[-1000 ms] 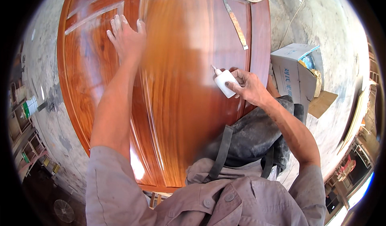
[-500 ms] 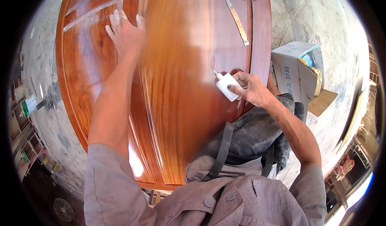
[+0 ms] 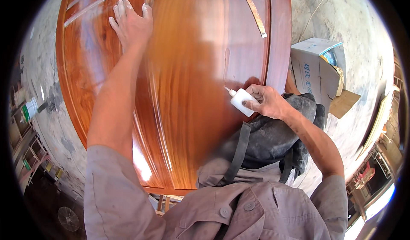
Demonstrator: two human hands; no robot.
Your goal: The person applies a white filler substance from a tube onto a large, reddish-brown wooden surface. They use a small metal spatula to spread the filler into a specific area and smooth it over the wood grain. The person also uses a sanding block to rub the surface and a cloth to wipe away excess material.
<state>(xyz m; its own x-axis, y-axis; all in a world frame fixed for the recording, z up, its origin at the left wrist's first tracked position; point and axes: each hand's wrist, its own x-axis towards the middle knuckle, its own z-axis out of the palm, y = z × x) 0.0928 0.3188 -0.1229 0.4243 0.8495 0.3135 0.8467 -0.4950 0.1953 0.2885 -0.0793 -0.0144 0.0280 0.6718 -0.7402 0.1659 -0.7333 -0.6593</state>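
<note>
Over the glossy red-brown wooden panel [image 3: 183,90], my right hand [image 3: 270,103] pinches a white plastic squeeze bottle [image 3: 242,104]; one thin line [image 3: 226,60], perhaps liquid, shows there, none nearer me. My left hand [image 3: 134,25] spreads empty.

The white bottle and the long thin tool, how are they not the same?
The white bottle is chunky with a pointy tip, but the long thin tool is a narrow strip. The bottle is white; the tool is tan-orange and dark. The bottle is held in the right hand, while the tool lies on the wooden panel. Both show against the panel's right side.
</note>
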